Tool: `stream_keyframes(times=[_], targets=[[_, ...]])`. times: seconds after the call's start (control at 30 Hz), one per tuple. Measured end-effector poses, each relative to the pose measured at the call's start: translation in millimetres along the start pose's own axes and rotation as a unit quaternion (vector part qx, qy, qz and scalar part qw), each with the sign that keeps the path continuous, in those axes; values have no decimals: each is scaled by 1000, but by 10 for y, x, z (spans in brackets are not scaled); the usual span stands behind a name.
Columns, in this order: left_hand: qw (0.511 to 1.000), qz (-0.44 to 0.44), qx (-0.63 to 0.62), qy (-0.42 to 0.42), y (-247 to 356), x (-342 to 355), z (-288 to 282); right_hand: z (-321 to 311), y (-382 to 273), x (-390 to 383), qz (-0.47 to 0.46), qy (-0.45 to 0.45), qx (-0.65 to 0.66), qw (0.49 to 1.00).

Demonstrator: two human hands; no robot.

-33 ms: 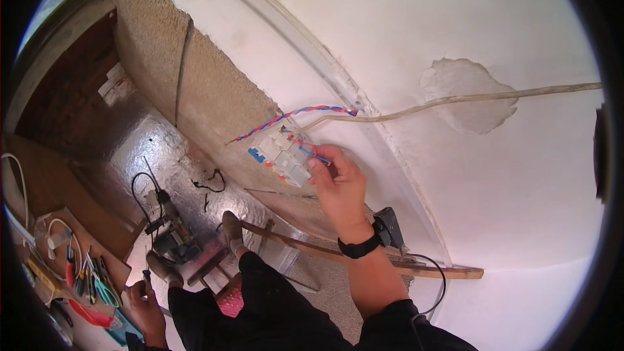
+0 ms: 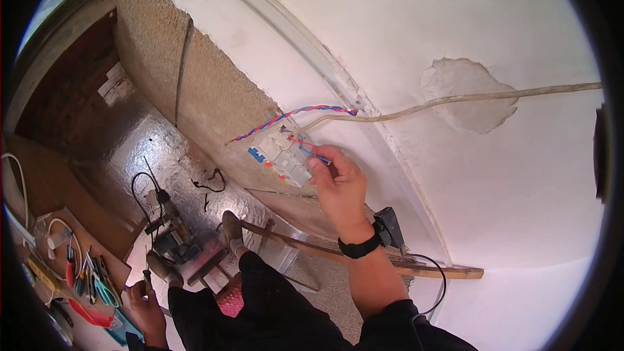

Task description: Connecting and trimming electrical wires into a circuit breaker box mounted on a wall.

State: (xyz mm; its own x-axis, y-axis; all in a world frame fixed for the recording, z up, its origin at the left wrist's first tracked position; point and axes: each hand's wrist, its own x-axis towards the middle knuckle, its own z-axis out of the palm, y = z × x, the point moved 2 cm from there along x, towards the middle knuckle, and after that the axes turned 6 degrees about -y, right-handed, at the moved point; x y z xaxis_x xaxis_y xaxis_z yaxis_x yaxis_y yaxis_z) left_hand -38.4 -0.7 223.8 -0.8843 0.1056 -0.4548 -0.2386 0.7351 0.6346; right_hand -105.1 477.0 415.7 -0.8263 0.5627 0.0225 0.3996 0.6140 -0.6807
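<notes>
Head view: the right hand point(image 2: 341, 187) pinched short wires point(image 2: 322, 158) beside the white module point(image 2: 279, 155), at the wall; the left hand point(image 2: 148, 312) gripped a slim tool point(image 2: 147, 277). Some wiring apparently entered the module; the twisted pair's point(image 2: 292, 114) tip looked unconnected.

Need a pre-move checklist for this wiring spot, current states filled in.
1. Screwdriver in left hand: ok, held upright, away from the block.
2. Right hand at the white block: ok, at its right side.
3. Right fingers firm on the short red and blue wires: cannot tell, contact partly hidden.
4. Twisted red and blue wire connected to the block: not ok, left end looks loose.
5. Grey cable secured at the block: cannot tell, too small.
6. Power off: cannot tell.
</notes>
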Motion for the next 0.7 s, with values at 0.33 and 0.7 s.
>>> stream_keyframes(times=[0.33,0.7], targets=[[1000,-6,-25,-13,-32,-20,49,-6,43,-5,-18,11,-33,999],[1000,-2,-5,-23,-20,-36,69,36,98,12,-33,60,-43,997]])
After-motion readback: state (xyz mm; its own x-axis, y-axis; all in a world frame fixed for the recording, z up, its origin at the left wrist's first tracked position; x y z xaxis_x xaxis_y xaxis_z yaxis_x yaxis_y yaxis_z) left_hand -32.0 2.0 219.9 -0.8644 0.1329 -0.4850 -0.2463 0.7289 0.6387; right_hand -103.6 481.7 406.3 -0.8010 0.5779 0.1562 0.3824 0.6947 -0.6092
